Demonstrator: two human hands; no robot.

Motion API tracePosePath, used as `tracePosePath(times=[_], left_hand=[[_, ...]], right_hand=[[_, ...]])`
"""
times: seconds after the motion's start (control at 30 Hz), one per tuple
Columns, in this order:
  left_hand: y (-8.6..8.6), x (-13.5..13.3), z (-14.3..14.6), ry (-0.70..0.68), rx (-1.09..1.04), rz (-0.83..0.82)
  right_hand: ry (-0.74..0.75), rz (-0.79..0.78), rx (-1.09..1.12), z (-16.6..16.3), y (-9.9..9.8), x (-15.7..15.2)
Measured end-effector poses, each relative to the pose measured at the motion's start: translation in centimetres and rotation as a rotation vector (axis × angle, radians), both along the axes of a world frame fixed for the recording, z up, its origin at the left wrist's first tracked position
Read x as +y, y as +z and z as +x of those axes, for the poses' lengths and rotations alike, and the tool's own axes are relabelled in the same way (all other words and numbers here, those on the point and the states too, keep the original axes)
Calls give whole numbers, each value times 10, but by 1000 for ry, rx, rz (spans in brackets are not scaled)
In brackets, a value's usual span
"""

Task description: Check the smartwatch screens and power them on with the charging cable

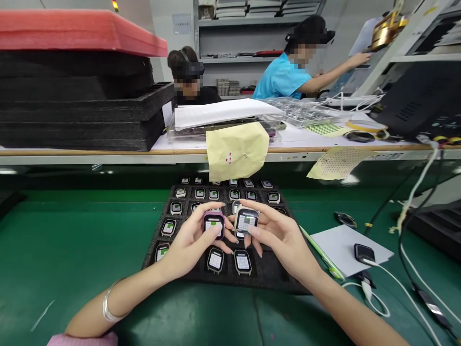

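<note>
My left hand (pixel 196 235) grips a smartwatch with a purple case (pixel 213 221), its thumb on the lit screen. In my right hand (pixel 277 233) is a smartwatch with a silver case (pixel 248 217), the thumb at its lower edge. Neither watch shows a strap. Both are held side by side above a black foam tray (pixel 230 281). Rows of strapless watches with lit screens sit in the tray's slots, among them a watch (pixel 215 260) and another watch (pixel 242 262) in the front row. My hands hide part of the middle rows.
A green work surface (pixel 72 240) carries the tray. At right lie white paper (pixel 349 250), a green pen (pixel 322 254), a cabled black watch-like device (pixel 364 253) and loose cables. Black foam trays (pixel 72 101) are stacked on the shelf at left. Two people sit beyond the shelf.
</note>
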State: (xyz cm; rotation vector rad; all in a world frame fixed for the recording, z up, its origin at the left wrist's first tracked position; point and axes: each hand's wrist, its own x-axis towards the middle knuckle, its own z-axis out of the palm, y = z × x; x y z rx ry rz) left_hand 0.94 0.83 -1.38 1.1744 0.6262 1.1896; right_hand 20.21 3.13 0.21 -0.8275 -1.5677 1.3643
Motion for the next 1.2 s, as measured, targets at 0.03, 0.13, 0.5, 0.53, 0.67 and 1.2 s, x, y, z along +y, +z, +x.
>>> tracePosePath(times=[0.03,0.13,0.5,0.53,0.67,1.2], left_hand=[[0,1,-1,10,4,9],[-2,3,-3,17,-14,22],[-1,4,-4,34,-7,58],[-2,4,-4,35,-3,59],[-4,4,-5,29,19,87],[-8,4,-4,33,-4,85]], right_hand=[[25,-13,11,0,0,0],[61,-39,29,0,0,-2],[76,-25,88,2,-9,5],[79,-26,92,2,-10,6],[26,-7,59,2,-8,6],[134,-25,36,1,-9,1]])
